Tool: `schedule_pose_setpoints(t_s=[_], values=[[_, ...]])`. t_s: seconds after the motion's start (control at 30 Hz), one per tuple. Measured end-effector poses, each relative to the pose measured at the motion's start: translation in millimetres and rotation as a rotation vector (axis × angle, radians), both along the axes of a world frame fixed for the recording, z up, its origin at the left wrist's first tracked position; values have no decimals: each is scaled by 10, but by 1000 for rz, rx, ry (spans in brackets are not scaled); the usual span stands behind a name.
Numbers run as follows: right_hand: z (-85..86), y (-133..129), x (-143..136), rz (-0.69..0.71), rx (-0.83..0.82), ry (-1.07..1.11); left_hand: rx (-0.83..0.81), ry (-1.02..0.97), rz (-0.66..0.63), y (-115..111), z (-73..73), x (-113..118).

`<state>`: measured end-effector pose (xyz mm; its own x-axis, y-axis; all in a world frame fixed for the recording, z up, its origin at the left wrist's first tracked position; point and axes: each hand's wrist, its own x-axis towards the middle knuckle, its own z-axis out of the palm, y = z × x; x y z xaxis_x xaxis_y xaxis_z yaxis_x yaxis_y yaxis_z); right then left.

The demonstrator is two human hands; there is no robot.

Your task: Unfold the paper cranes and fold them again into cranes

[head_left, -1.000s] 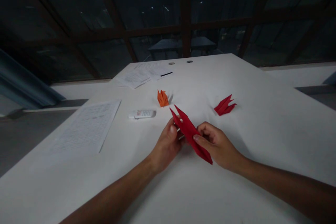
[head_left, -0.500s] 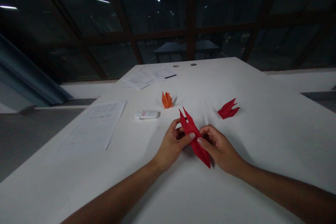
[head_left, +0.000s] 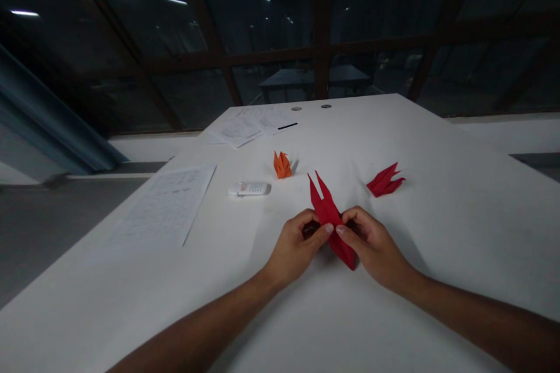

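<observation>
A folded red origami paper [head_left: 326, 210] is held above the table between both hands, its two narrow points up and away from me and its broader pointed end toward me. My left hand [head_left: 297, 245] pinches its left edge, thumb on the front face and fingers behind. On the right edge, my right hand [head_left: 371, 245] pinches it the same way, the two thumbs close together. The fingertips behind the paper are hidden. Beyond the hands stand a small orange origami piece [head_left: 282, 165] and, to the right, another red origami piece [head_left: 385, 180].
A white glue bottle [head_left: 249, 188] lies left of the hands. A printed sheet [head_left: 161, 204] is at the table's left side, with more papers [head_left: 240, 128] and a black strip [head_left: 287, 126] farther back. Two round discs [head_left: 296, 109] sit near the far edge of the white table [head_left: 455, 215].
The red paper has turned slightly more upright, and its lower tip has moved up. My thumbs are a little nearer each other. The whole view has shifted slightly.
</observation>
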<state>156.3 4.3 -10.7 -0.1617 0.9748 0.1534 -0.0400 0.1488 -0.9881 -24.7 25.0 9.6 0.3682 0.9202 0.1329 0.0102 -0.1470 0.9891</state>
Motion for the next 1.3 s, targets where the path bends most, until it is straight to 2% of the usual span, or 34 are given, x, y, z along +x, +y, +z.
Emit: schedule_pose_setpoints(t_s=[0.37, 0.7, 0.9, 1.13, 1.3], values=[[28, 9, -15, -11, -8, -1, -49, 17, 60, -1, -47, -13], [1, 28, -8, 23, -45, 45, -15, 16, 105, -2, -57, -23], [21, 34, -9, 26, -42, 14, -1, -83, 27, -35, -19, -27], [54, 29, -3, 100, -45, -29, -128, -247, 12, -30, -52, -1], [58, -14, 1, 95, -38, -101, -108, -152, -35, -6, -40, -12]])
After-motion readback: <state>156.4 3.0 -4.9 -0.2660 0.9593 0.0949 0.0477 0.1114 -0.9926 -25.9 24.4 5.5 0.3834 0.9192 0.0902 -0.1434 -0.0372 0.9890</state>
